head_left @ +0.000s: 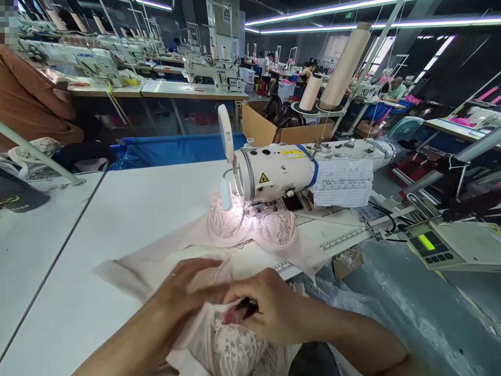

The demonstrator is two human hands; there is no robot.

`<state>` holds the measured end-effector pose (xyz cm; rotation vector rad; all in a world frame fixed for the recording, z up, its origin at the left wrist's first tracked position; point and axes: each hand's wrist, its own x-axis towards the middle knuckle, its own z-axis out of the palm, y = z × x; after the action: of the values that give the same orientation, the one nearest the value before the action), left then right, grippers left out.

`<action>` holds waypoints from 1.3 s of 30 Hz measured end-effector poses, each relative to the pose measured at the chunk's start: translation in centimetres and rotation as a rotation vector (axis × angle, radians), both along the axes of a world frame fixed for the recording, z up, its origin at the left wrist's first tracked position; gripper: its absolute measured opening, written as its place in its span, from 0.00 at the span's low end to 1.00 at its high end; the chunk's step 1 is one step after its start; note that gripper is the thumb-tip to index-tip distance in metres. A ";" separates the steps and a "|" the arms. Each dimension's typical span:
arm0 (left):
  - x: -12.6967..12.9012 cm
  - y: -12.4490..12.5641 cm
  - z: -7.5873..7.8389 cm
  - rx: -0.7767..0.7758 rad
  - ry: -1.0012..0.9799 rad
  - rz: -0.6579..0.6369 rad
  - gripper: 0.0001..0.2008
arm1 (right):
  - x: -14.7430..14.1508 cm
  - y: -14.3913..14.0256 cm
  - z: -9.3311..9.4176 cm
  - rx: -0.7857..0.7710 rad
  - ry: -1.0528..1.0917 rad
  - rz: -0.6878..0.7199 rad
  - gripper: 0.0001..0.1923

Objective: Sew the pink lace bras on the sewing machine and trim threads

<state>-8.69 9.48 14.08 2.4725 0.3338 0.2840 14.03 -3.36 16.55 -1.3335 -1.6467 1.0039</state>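
Note:
A pale pink lace bra [238,347] hangs at the front edge of the table, close to my body. My left hand [191,290] is closed on the sheer fabric at its upper edge, fingertips near my right hand. In my right hand [274,305] is a small black tool [248,307], mostly hidden by the fingers; its kind does not show clearly. Just beyond my hands, a second piece with two lace cups [277,227] lies under the lit needle area of a white sewing machine [274,169]. Its sheer fabric spreads left over the table.
The white table [117,209] extends left. A handwritten sheet [343,183] hangs on the machine, and a control box [434,245] is at right. Behind stand thread cones [346,65] and a cardboard box [260,125]. A person in an orange shirt [33,99] sits at far left.

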 end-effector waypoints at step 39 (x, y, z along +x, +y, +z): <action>5.3 -4.2 -2.7 -1.747 -0.474 0.036 0.29 | 7.2 -1.3 -4.4 -0.256 0.956 0.238 0.31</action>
<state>-3.37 5.26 11.43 0.6533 0.2267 0.3453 21.20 -4.64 12.15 -0.6002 -0.9539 1.6932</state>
